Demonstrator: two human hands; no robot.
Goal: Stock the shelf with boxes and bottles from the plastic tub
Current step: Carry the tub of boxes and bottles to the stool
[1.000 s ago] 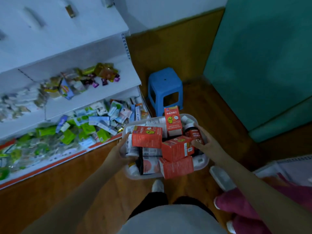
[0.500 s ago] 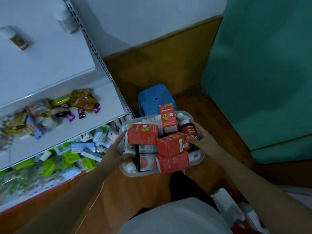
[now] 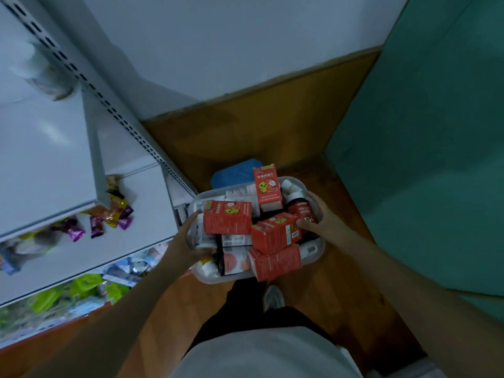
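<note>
The clear plastic tub is held in the air beside the white shelf, heaped with red boxes and bottles. The left hand and right hand curl round opposite rims. It looks heavy and flexible, with loose cartons likely to slide; gripping both rims level seems safest.

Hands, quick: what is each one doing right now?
Left hand: grips the left rim of the plastic tub.
Right hand: grips the tub's right rim, fingers curled over it beside a dark bottle.
</note>
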